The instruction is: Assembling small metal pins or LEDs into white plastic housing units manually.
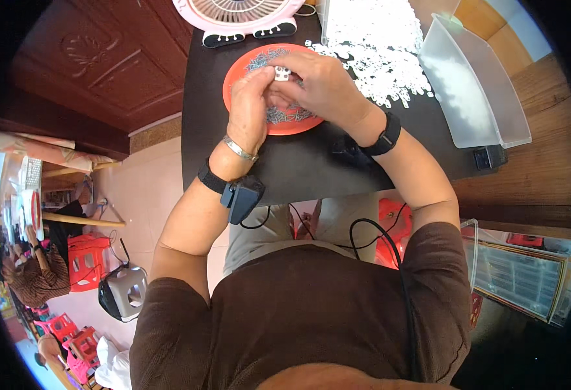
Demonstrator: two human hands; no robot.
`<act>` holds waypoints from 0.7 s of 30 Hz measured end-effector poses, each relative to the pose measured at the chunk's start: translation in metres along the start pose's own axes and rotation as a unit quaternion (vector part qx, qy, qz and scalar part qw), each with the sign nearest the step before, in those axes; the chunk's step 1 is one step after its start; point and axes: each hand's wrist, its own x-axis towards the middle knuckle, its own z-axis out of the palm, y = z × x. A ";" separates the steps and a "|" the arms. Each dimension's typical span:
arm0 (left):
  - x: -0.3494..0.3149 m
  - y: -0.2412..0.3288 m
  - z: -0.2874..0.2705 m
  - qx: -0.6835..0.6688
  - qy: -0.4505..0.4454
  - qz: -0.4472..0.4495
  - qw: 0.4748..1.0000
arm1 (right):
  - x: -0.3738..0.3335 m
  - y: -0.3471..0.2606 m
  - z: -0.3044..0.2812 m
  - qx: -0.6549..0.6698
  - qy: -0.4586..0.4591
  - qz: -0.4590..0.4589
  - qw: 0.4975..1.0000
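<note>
Between my two hands, above a red round tray [229, 81], is a small white plastic piece with dark holes [281, 73]. The fingers of my left hand [250, 104] are closed at its left side, thumb and fingertips near the piece. My right hand [328, 84] pinches it from the right and above. Many small grey metal screws or nails [287, 116] lie in the tray beneath my hands. Part of the tray is hidden by my hands. Loose white plastic pieces [389, 75] are spread in a heap on the dark table to the right.
A pink fan [243, 16] stands at the table's far left. Right of the heap is a translucent plastic bin [471, 97] with white contents. A small black box [487, 158] sits at the right edge. A dark cable [389, 242] hangs near my lap. Other people work at the left.
</note>
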 end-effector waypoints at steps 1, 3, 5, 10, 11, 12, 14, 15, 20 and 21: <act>0.001 0.000 0.000 -0.032 0.016 0.004 0.999 | 0.001 0.002 0.000 -0.017 0.013 -0.019 1.000; 0.004 -0.001 -0.003 -0.033 -0.001 0.007 0.999 | -0.001 0.006 0.004 -0.006 0.026 -0.028 0.999; 0.004 -0.002 -0.005 -0.035 -0.017 0.010 0.999 | -0.001 0.005 0.004 0.005 0.038 -0.038 0.999; 0.002 -0.001 -0.004 -0.033 -0.005 0.019 0.999 | 0.000 -0.002 0.002 0.006 0.028 -0.023 0.999; 0.001 -0.001 -0.003 -0.033 -0.005 0.019 0.999 | 0.000 -0.002 0.001 0.006 0.029 -0.023 0.999; 0.000 -0.001 -0.002 -0.028 -0.004 0.023 0.999 | 0.000 -0.002 0.001 0.007 0.032 -0.023 0.999; -0.001 -0.001 0.000 -0.023 -0.003 0.028 0.999 | 0.000 -0.003 0.001 0.009 0.035 -0.023 0.999; -0.001 -0.001 0.001 -0.019 0.001 0.032 0.999 | 0.000 -0.002 0.001 0.007 0.038 -0.029 0.999; -0.003 -0.001 -0.001 -0.010 -0.004 0.050 0.999 | 0.001 -0.005 -0.001 0.021 0.027 -0.026 0.999; -0.002 -0.002 -0.001 -0.005 -0.001 0.051 0.999 | 0.002 -0.006 -0.002 0.021 0.021 -0.022 0.999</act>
